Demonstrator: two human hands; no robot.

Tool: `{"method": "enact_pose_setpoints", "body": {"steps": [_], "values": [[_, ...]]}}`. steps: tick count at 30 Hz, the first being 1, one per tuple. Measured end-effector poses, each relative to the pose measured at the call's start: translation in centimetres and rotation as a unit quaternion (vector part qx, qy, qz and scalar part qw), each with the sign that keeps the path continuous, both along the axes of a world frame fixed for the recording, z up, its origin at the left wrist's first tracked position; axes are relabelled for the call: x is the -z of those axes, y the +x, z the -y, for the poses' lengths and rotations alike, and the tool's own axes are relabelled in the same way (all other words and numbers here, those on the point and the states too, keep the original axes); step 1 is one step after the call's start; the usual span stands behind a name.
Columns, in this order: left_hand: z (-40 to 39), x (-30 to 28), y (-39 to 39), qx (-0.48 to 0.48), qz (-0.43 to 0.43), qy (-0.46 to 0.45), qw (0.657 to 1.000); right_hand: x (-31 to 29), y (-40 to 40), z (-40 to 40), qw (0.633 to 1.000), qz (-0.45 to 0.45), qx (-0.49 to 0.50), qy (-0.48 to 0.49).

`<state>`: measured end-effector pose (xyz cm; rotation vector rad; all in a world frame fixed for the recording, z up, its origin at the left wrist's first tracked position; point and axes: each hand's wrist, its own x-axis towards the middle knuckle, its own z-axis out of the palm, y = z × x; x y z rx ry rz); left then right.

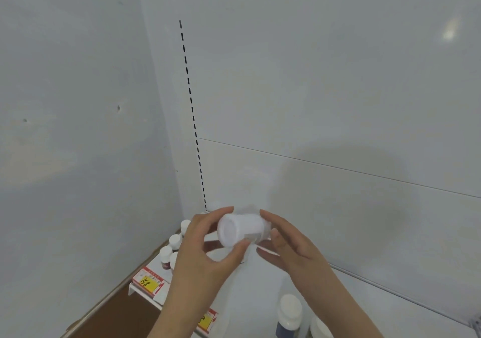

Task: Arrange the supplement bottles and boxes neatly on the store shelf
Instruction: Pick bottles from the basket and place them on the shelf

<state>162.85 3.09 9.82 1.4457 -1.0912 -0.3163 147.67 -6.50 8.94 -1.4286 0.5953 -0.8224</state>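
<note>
The left hand pinches a small white plastic supplement bottle between thumb below and fingers above, its flat round end turned toward the camera. The right hand cups the bottle's far end, fingers curled round it, the thumb along the underside. The bottle lies on its side, held in the air above the white store shelf and touching nothing else.

Left of the bottle and lower, a short row of small white-capped bottles stands upright at the shelf's corner, close to the grey side wall. Below the bottle, along the shelf's front edge, sit red and yellow price tags. Lower right of the bottle, near the frame's bottom, stand larger white-lidded jars, one with a dark body. Behind the bottle rises the pale back panel with a dashed line of slots.

The risk from here seems to lie in setting the bottle down: it is smooth and held only by fingertips on its side, so it could slip while being turned upright. Lowered carelessly toward the corner row, it could also knock those light, closely packed bottles over, or end up with its label facing away.
</note>
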Motion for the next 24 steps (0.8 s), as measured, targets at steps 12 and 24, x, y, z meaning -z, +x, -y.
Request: {"method": "enact_pose_setpoints", "body": {"steps": [12,24], "values": [[-0.8,0.5,-0.1,0.008,-0.036,0.033,0.999,0.0,1.8,-1.0,0.989,0.093,0.058,0.104],[-3.1,4.5,1.7,0.102,-0.410,0.174,0.889,0.7,2.8,-1.9,0.999,-0.036,-0.029,-0.008]]}}
